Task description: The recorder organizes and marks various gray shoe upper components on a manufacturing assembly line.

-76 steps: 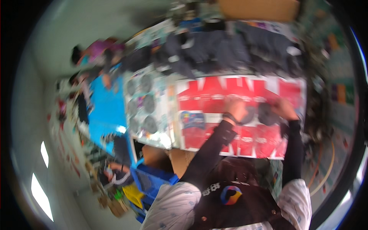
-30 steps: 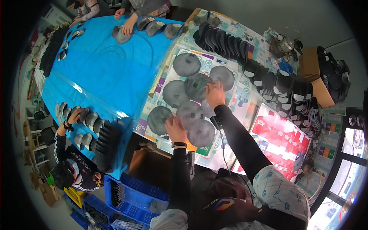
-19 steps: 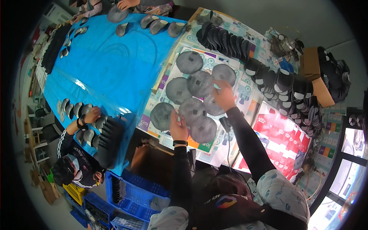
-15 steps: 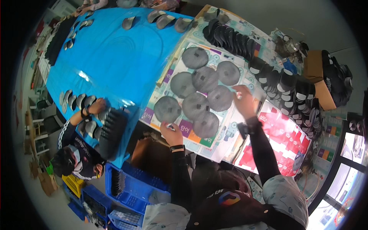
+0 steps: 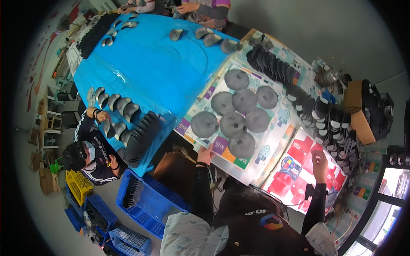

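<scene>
Several flat, round grey discs (image 5: 234,125) lie close together on a colourfully printed sheet (image 5: 222,158), most with a small dark square patch near the middle. At the sheet's near edge, my left hand (image 5: 206,154) has its fingers closed on the border, just below the lower-left disc (image 5: 204,124). My right hand (image 5: 319,166) hovers over a red and white printed sheet (image 5: 299,149) to the right. Its fingertips are pinched together; anything between them is too small to make out.
Stacked black curved pieces (image 5: 271,64) line the far right, beside a cardboard box (image 5: 353,102). A blue-covered table (image 5: 158,64) extends left, bearing curved dark cups (image 5: 124,106). A co-worker (image 5: 96,155) sits there; two more people are at the far edge. Blue crates (image 5: 149,200) stand below.
My right hand has moved from beside the discs, right and nearer, over the red and white sheet. My left hand has shifted to the sheet's near edge. The whole view has shifted.
</scene>
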A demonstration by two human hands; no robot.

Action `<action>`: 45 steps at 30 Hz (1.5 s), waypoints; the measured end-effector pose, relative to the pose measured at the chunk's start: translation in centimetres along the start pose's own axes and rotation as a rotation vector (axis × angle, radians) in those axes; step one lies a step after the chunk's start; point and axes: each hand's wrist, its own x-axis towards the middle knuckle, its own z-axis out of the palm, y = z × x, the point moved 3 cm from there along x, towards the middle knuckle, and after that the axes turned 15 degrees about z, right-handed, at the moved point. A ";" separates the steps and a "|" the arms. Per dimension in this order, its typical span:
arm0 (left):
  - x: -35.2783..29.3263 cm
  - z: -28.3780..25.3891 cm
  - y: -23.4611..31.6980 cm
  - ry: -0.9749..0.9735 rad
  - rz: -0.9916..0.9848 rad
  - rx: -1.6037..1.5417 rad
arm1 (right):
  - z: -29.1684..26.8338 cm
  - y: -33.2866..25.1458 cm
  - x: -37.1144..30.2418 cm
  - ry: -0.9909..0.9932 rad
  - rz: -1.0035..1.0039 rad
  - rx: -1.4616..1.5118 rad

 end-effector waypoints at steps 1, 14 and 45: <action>-0.2 -0.9 0.0 0.005 -0.015 -0.046 | -1.0 0.5 -0.4 0.009 -0.014 -0.021; 4.4 0.2 -3.1 0.191 0.345 -0.511 | -12.9 13.4 -10.3 0.160 0.260 -0.012; -36.7 9.1 -11.8 -0.314 -0.385 0.316 | -25.0 61.4 -13.5 0.240 0.477 -0.159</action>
